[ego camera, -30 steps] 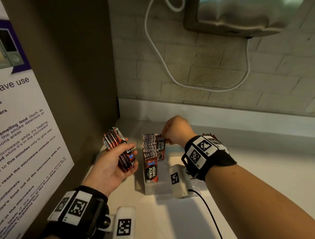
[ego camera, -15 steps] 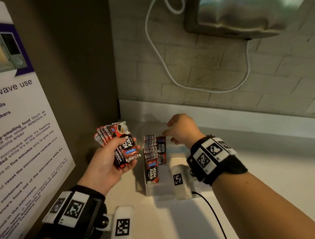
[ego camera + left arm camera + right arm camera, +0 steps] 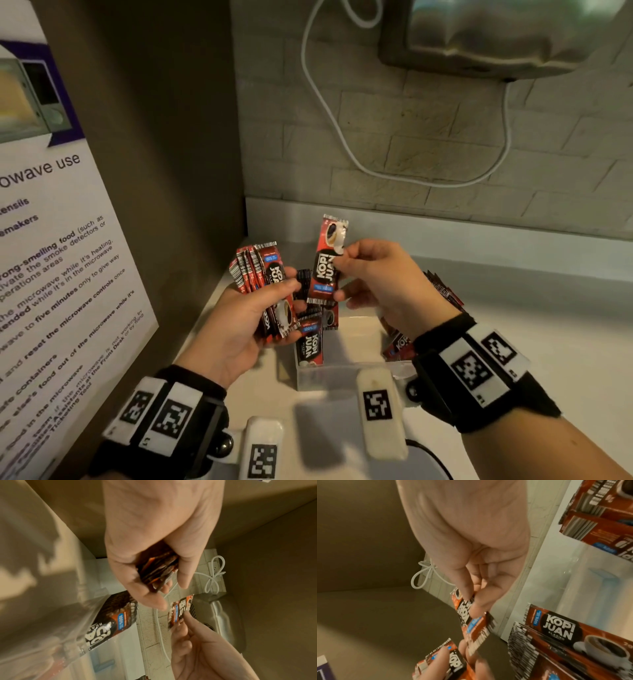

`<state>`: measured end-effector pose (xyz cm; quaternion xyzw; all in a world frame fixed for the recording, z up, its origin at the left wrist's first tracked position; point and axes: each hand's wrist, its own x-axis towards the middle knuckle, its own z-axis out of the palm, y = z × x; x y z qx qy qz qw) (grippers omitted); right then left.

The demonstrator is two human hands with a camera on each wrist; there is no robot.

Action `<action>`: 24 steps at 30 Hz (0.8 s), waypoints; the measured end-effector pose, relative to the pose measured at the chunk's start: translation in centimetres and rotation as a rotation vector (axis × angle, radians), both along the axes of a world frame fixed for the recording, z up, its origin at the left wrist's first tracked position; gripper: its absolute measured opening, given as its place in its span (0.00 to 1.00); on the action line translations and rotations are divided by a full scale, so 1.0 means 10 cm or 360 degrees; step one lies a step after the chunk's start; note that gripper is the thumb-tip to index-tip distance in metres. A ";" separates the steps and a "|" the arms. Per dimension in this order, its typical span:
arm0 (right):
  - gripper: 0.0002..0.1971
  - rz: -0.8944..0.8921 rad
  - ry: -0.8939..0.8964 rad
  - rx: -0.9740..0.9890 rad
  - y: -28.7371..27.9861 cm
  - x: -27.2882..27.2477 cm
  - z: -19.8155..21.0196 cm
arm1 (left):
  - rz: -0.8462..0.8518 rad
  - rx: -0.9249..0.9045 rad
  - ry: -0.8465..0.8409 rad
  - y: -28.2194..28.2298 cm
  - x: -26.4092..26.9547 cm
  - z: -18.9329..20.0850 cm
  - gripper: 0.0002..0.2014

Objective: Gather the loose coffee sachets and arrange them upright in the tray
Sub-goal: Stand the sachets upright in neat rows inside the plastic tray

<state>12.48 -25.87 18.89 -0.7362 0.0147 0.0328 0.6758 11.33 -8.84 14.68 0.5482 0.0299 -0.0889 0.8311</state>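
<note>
My left hand [image 3: 260, 308] grips a fanned bundle of red and black coffee sachets [image 3: 257, 270] [image 3: 157, 569] to the left of the tray. My right hand [image 3: 346, 274] pinches a single sachet [image 3: 325, 260] [image 3: 471, 616] [image 3: 180, 609] and holds it upright above the clear plastic tray [image 3: 342, 377]. A row of sachets [image 3: 310, 339] [image 3: 556, 635] stands upright along the tray's left side. More sachets [image 3: 397, 346] sit at the tray's right, partly hidden by my right wrist.
A brown cabinet side with a microwave notice [image 3: 51, 274] closes the left. A tiled wall with a white cable [image 3: 329, 113] and a metal appliance [image 3: 496, 34] is behind. The white counter [image 3: 548, 325] stretches to the right.
My right hand left the row in the tray, came over to the left hand's bundle and now holds one sachet upright. The left hand rose with its bundle toward the middle.
</note>
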 end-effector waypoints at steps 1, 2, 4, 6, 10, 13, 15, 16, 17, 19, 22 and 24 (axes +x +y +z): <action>0.04 0.0001 0.0012 0.0033 -0.01 -0.01 0.00 | 0.0000 -0.0001 -0.0007 0.00 0.00 0.00 0.14; 0.03 0.0005 0.0032 0.0054 -0.01 -0.03 0.00 | 0.0003 -0.0011 -0.0013 0.00 0.00 0.01 0.14; 0.03 0.0047 0.0056 0.0009 -0.01 -0.07 -0.01 | 0.0021 -0.0054 -0.0015 -0.02 0.00 0.02 0.15; 0.01 0.0170 -0.0016 -0.0193 -0.02 -0.11 -0.02 | 0.0038 -0.0101 0.0004 -0.02 0.01 0.05 0.14; 0.09 0.0358 -0.0337 -0.0891 -0.10 -0.14 0.00 | 0.0012 -0.0137 0.0006 -0.01 0.03 0.09 0.12; 0.10 0.0353 -0.0416 -0.1021 -0.13 -0.13 0.08 | -0.0133 -0.0056 -0.0030 0.01 -0.01 0.09 0.13; 0.14 0.0212 -0.0518 -0.0870 -0.14 -0.09 0.12 | -0.0188 -0.0002 -0.0057 0.00 -0.03 0.08 0.10; 0.17 0.0074 -0.0541 -0.0699 -0.13 -0.06 0.13 | -0.0177 -0.0016 -0.0072 -0.03 -0.03 0.07 0.11; 0.20 -0.0075 -0.0506 -0.0481 -0.12 -0.05 0.12 | -0.0134 -0.0067 -0.0073 -0.05 -0.02 0.05 0.11; 0.22 -0.0237 -0.0265 -0.0096 -0.06 -0.06 0.06 | -0.0011 -0.0231 -0.0055 -0.12 -0.01 0.02 0.12; 0.14 -0.0033 0.0071 0.0283 0.07 -0.14 -0.15 | 0.0066 -0.0312 -0.0086 -0.24 -0.03 -0.01 0.12; 0.05 0.0040 0.0113 0.0531 0.12 -0.20 -0.24 | 0.0072 -0.0246 -0.0104 -0.28 -0.05 -0.04 0.10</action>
